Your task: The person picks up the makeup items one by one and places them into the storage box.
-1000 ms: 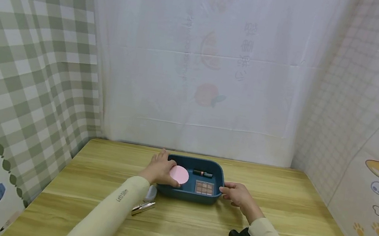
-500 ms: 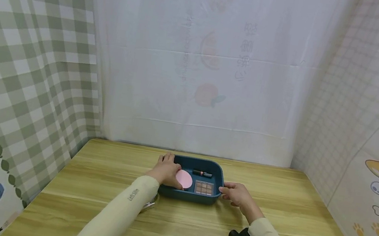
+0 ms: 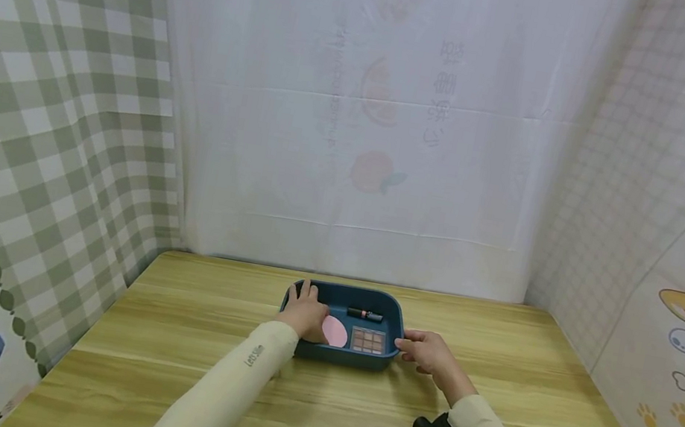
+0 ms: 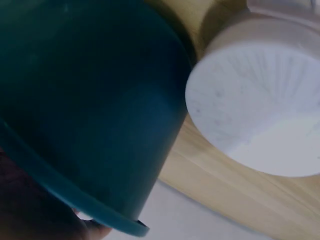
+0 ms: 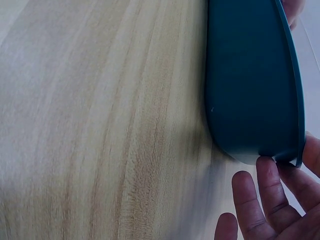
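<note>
The blue box (image 3: 352, 359) sits near the tabletop's (image 3: 348, 426) far edge. The right hand (image 3: 428, 351) pinches its rim. The left hand (image 3: 306, 315) is by the pink circle (image 3: 336, 332) inside; I can't tell if it grips. The left wrist view shows a white round thing (image 4: 260, 105) beside the box, hidden from the head view.

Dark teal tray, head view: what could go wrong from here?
Left hand partly covers the pink disc; it might nudge it into the eyeshadow palette beside it.
Right hand seems to hold the teal tray only by fingertips at one end, so that end could slip if lifted.
</note>
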`<state>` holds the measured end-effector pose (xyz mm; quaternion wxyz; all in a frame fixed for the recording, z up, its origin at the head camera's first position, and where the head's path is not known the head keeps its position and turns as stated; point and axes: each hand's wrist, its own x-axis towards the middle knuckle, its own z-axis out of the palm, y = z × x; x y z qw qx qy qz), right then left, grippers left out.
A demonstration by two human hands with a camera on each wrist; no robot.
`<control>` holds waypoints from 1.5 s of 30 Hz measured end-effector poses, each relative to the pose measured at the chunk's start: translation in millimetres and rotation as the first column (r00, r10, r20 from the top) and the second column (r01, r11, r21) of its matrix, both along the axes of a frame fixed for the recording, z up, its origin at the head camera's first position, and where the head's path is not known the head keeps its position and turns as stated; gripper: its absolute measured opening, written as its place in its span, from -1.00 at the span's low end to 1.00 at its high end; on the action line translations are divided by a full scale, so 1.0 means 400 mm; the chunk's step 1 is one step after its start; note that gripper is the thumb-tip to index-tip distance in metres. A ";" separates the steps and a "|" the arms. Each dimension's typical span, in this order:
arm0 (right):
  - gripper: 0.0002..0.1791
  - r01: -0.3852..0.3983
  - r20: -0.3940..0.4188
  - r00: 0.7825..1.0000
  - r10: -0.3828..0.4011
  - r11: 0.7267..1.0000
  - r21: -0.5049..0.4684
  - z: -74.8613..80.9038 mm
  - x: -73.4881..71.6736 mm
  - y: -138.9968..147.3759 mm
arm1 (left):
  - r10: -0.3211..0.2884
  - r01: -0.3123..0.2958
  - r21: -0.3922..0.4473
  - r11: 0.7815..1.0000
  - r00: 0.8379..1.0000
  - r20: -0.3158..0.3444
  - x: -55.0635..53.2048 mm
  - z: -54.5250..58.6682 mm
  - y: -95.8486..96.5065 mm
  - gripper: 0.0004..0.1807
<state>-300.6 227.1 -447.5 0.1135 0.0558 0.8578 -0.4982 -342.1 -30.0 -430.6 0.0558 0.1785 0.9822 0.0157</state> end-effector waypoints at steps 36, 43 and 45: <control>-0.51 0.001 -0.006 1.000 -0.001 1.000 -0.016 -0.004 0.001 0.001 | 0.022 -0.032 0.226 0.974 0.999 0.047 -0.009 0.067 -0.080 -0.24; -0.52 0.010 -0.005 1.000 -0.010 1.000 -0.021 -0.003 0.002 -0.003 | 0.010 -0.012 0.262 0.965 1.000 0.007 -0.010 0.071 -0.134 -0.26; -0.52 0.012 -0.005 1.000 -0.013 1.000 -0.023 -0.002 0.002 -0.003 | 0.008 -0.010 0.283 0.959 1.000 0.008 -0.012 0.071 -0.153 -0.26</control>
